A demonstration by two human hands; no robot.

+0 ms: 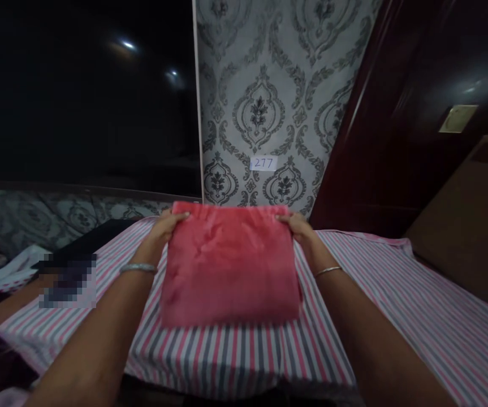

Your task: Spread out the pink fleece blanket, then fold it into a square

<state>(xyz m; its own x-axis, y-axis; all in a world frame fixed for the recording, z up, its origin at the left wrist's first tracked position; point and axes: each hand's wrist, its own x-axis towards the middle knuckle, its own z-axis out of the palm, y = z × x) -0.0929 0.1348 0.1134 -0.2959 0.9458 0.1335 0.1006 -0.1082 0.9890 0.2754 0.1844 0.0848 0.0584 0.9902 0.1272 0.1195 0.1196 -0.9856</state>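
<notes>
A folded pink-red cloth (pixel 229 265) lies on a surface covered by a pink, grey and white striped sheet (pixel 244 356). My left hand (pixel 165 227) grips the cloth's far left corner, fingers curled over the top edge. My right hand (pixel 297 226) grips the far right corner the same way. Both wrists wear thin bangles. The cloth's far edge looks slightly lifted between the hands.
A patterned grey wall (pixel 264 102) with a small label reading 277 (pixel 263 163) stands behind. A large dark panel (pixel 82 96) fills the left, dark wood (pixel 417 113) the right. A dark object (pixel 86 243) and a blurred patch (pixel 68 280) lie left of the sheet.
</notes>
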